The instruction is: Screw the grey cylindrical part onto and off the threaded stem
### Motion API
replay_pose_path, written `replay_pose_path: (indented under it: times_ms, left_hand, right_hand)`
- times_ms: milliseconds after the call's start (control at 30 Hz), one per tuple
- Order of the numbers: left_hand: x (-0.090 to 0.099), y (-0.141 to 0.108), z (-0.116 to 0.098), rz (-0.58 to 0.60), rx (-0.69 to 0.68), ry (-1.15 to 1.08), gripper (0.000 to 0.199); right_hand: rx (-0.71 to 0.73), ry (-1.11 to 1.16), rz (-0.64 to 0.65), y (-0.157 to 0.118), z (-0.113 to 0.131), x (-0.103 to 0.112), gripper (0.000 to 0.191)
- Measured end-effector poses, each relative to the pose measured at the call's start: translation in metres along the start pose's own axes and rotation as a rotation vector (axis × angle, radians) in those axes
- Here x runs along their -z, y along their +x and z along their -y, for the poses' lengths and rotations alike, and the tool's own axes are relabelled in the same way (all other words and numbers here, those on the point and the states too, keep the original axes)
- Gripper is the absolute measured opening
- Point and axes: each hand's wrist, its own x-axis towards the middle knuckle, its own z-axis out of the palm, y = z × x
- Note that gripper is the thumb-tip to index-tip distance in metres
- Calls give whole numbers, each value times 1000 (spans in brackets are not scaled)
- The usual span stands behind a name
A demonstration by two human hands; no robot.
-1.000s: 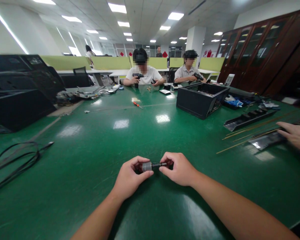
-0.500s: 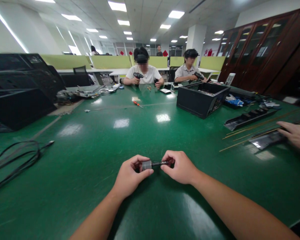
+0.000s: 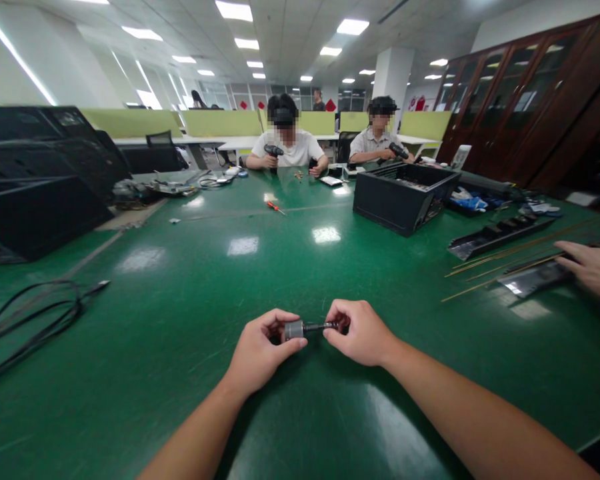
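Note:
What looks like a hole saw bit [image 3: 295,329], a short grey metal cylinder with a thin dark shaft, is held level just over the green table. My left hand [image 3: 260,350] is closed around the cylinder, thumb in front and fingers behind. My right hand [image 3: 359,333] pinches the far end of the shaft between thumb and fingertips. That tip is partly covered by the fingers. Between the two hands a stretch of bare shaft shows.
A black cable [image 3: 75,307] lies at left. Farther off are an orange screwdriver [image 3: 275,207] and a black computer case [image 3: 390,203]. At right, another person's hand [image 3: 590,267] rests by brass-coloured rods [image 3: 480,267] and a metal channel [image 3: 500,238]. Two people sit opposite with drills [image 3: 273,151].
My right hand has shifted very slightly, still pinching the shaft. My left hand and the cylinder stay in place.

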Motion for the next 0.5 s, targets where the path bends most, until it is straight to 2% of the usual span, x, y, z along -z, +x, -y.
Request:
replay_pose_path:
  times_ms: [500]
  left_hand:
    - [1,2,5,-18,26,-56,38]
  right_hand:
    - [-15,6,-35,2,-4,2,6]
